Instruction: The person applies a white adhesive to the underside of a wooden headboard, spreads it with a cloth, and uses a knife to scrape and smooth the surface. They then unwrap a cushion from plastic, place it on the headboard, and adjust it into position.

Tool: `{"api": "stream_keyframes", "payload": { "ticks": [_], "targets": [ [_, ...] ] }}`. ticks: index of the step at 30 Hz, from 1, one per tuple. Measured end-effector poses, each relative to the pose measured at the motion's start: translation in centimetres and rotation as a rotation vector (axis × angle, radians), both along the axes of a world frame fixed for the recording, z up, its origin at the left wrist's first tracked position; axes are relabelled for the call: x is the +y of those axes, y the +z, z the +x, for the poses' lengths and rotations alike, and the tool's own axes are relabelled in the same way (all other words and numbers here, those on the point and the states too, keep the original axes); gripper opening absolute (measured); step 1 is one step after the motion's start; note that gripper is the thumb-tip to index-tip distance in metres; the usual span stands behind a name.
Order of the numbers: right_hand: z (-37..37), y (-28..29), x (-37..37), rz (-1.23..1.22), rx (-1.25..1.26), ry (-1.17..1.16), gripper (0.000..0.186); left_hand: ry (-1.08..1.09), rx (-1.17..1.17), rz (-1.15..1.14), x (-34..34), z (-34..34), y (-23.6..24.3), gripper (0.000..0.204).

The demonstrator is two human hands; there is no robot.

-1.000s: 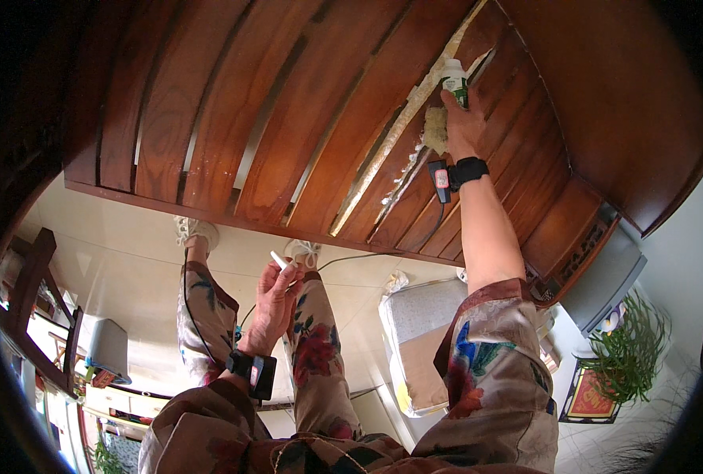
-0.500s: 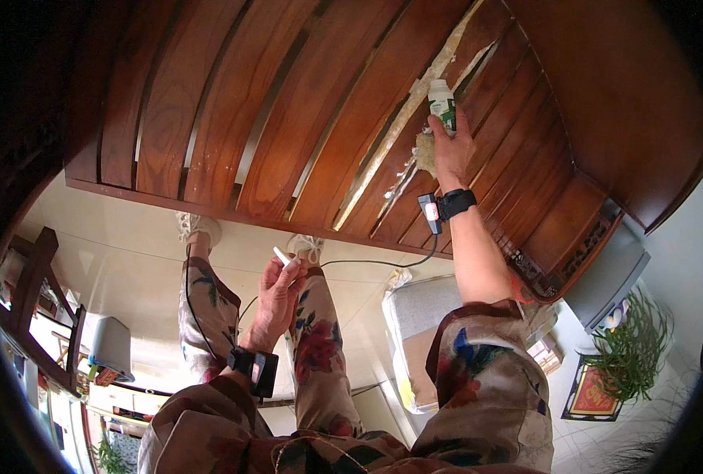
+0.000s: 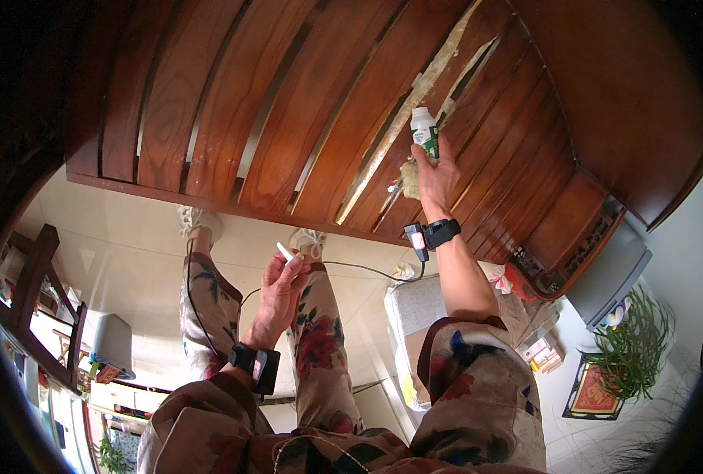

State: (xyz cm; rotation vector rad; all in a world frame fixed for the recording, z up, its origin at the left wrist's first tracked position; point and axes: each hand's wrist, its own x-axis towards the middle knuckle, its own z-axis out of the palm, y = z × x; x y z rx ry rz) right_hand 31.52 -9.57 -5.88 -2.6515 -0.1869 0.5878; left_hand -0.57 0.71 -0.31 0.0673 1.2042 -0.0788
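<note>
My right hand (image 3: pixel 438 183) is wrapped round a small white bottle with a green label (image 3: pixel 424 133), held over the reddish-brown slats (image 3: pixel 327 118) of a wooden bench. Beside that hand's lower edge is a fuzzy, cream-coloured pad (image 3: pixel 409 180); whether the hand also grips it I cannot tell. White and cream residue (image 3: pixel 383 150) runs along a few slat gaps next to the bottle. Over the floor in front of the bench, my left hand (image 3: pixel 280 292) pinches a slim white stick-like piece (image 3: pixel 286 251), its tip pointing up and left.
A dark cable (image 3: pixel 367 267) runs between my two wrist straps. To the right of my legs is a grey-topped box or stool (image 3: pixel 422 304). A potted plant (image 3: pixel 628 355) and a grey bin-like container (image 3: pixel 608 272) stand at far right, a wooden frame (image 3: pixel 39 300) at far left.
My right hand has drawn the bottle toward me and slightly left, and the cream pad has moved with it. My left hand has hardly moved.
</note>
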Motion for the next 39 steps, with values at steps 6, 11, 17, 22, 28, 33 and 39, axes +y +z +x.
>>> {"api": "stream_keyframes", "payload": {
  "ticks": [6,11,17,22,28,33,39],
  "targets": [
    [-1.1,0.1,-0.2,0.050,-0.020,-0.016,0.056,-0.031,0.012,-0.004,0.0,-0.1,0.2,0.020],
    [-2.7,0.1,-0.1,0.036,0.074,-0.065,0.059,-0.010,-0.026,0.002,0.0,-0.1,0.3,0.022],
    [-6.4,-0.2,-1.6,0.078,0.052,-0.098,0.059,-0.040,0.065,0.011,0.3,0.8,1.1,0.020],
    [-10.2,-0.6,-3.3,0.182,0.170,-0.179,0.057,-0.061,0.063,0.017,0.4,1.2,1.5,0.019],
    [-14.3,-0.8,-5.2,0.129,0.177,-0.199,0.061,-0.063,0.048,0.010,-0.1,0.7,1.0,0.019],
    [-16.5,-1.2,-6.1,0.110,0.102,-0.190,0.061,-0.081,0.035,0.016,-0.5,0.4,0.7,0.020],
    [-16.8,-1.0,-5.7,0.224,0.051,-0.251,0.057,-0.099,0.029,0.013,-0.5,0.4,0.7,0.020]
  ]
}}
